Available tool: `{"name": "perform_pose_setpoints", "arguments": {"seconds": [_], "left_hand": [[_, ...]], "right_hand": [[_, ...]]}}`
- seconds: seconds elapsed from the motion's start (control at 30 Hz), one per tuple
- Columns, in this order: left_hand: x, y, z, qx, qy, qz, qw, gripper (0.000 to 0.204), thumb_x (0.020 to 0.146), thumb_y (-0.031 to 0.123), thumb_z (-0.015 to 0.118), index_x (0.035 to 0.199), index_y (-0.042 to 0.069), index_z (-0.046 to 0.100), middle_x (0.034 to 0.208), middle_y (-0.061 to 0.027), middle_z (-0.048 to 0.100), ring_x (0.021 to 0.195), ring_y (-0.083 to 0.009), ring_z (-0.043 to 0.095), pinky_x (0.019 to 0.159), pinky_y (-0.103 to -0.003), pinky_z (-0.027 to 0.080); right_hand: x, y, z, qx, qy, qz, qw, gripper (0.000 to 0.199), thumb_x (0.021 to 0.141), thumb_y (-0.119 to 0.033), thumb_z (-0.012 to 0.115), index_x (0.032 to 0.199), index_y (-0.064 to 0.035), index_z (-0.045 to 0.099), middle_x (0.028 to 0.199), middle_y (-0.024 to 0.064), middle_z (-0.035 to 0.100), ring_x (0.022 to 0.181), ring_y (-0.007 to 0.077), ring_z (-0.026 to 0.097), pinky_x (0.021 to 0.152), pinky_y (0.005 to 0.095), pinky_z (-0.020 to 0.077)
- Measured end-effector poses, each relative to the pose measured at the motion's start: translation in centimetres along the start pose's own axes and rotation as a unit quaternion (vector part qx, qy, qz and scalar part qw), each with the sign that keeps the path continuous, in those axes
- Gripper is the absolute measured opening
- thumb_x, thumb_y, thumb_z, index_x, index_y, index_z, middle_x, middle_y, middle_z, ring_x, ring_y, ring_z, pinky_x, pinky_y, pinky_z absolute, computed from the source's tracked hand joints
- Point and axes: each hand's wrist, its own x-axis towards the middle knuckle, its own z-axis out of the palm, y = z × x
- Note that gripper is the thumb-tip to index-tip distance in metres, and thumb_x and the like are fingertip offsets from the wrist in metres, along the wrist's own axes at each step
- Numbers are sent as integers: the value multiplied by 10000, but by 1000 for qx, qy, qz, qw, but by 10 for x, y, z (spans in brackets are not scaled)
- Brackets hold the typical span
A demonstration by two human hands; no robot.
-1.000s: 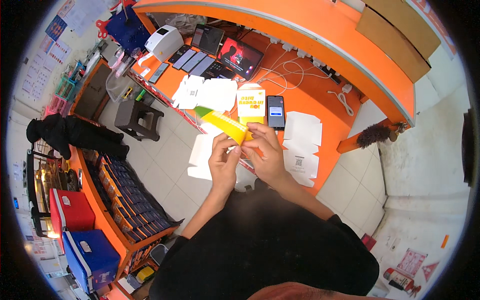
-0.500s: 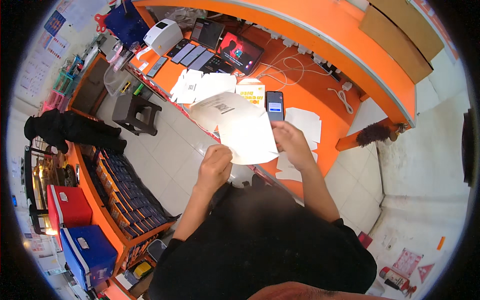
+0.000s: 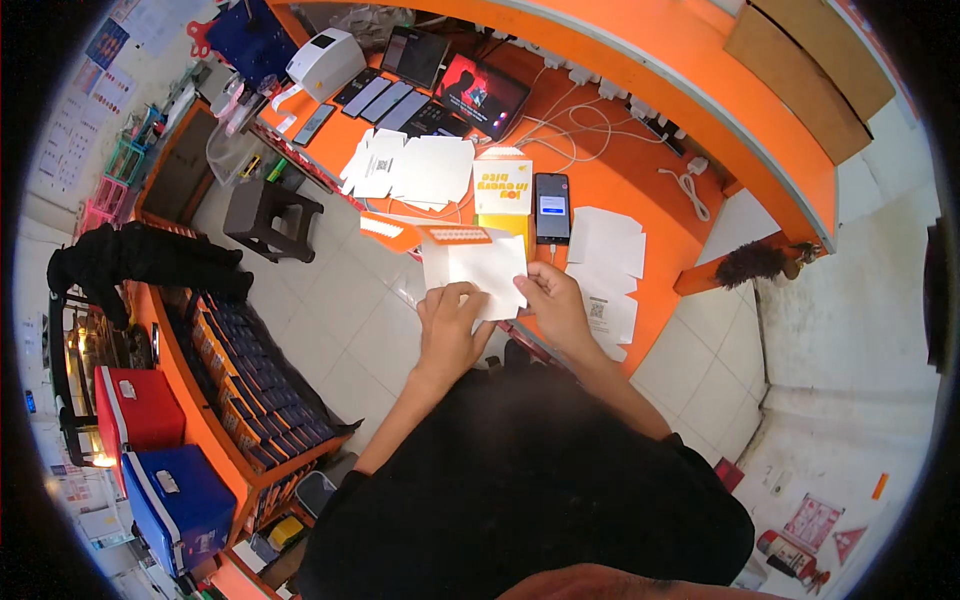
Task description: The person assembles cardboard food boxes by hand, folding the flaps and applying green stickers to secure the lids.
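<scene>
My left hand (image 3: 447,322) and my right hand (image 3: 553,305) hold a flat white cardboard box blank (image 3: 470,262) with orange flaps, in front of my chest above the edge of the orange counter (image 3: 640,190). The left hand grips its lower left corner, the right hand its lower right edge. An orange flap sticks out to the left. Just beyond lie a yellow and white folded box (image 3: 503,188) and a black phone (image 3: 552,207) with a lit screen.
White flat box blanks lie in stacks on the counter left (image 3: 415,167) and right (image 3: 607,258) of the phone. Tablets, phones and a white printer (image 3: 324,60) line the back. A black stool (image 3: 270,212) stands on the tiled floor; red and blue coolers (image 3: 150,450) sit lower left.
One second ago both hands held a yellow folded piece. Half a second ago they lifted a white sheet seen broad side. Now the blank is turned, showing orange flaps, held lower and closer.
</scene>
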Motion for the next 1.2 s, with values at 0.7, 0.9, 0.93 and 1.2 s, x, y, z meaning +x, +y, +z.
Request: {"name": "perform_pose_setpoints", "arguments": {"seconds": [0.7,0.9,0.93,1.2], "left_hand": [[11,11,31,-672,101,-342,649,44,943,0,622,986,-11,622,914,-65,657,778,-126,633,773,-273,553],[6,5,35,-698,81,-334,628,52,949,8,622,996,-11,634,930,-70,666,829,-145,650,837,-296,561],[6,5,35,-706,73,-334,620,51,949,4,619,996,-10,635,928,-70,667,841,-148,652,843,-301,562],[2,5,36,-748,88,-287,592,88,965,12,599,1046,-13,623,1044,-90,670,934,-159,665,897,-310,560]], "right_hand": [[-3,-27,8,-139,19,-80,987,167,908,-102,688,969,53,688,955,130,665,821,156,676,722,274,535],[-3,-28,7,-87,18,-39,995,172,898,-105,691,952,58,694,1040,137,653,896,180,667,784,296,529],[-3,-29,8,-79,22,-35,996,173,897,-107,693,947,59,699,1066,140,647,915,186,663,801,297,525],[-10,-32,16,-111,15,-55,992,155,887,-104,703,952,37,718,1134,133,635,984,200,648,836,301,516]]}}
